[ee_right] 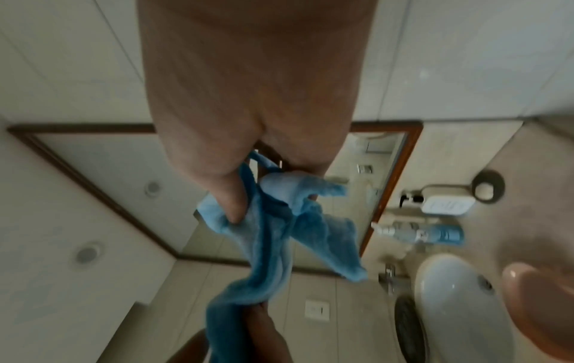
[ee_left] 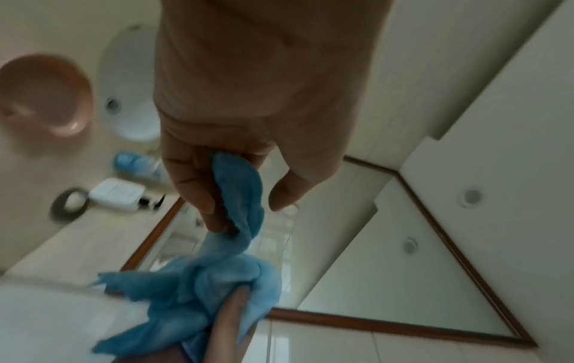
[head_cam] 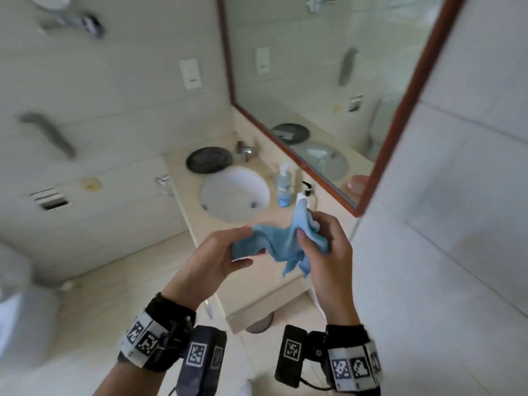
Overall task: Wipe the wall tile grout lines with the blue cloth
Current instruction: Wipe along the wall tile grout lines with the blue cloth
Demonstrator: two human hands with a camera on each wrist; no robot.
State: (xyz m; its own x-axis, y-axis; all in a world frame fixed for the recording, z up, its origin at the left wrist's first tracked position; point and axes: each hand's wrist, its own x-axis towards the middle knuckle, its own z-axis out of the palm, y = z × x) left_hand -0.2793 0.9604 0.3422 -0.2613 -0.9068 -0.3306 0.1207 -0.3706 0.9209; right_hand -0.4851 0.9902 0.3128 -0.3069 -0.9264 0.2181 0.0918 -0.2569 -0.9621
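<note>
You had the blue cloth (head_cam: 281,244) bunched up in mid-air between both hands: your left hand (head_cam: 220,260) pinched one end, your right hand (head_cam: 325,247) had fingers curled around the other. Past them sat the sink (head_cam: 234,192), then the mirror (head_cam: 328,81) and the tiled wall (head_cam: 457,167).

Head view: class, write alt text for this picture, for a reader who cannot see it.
Two hands hold a crumpled blue cloth between them: the left hand grips one end, the right hand the other. Beyond them lies a beige counter with a white sink, a blue bottle and a wood-framed mirror, amid tiled walls.
</note>
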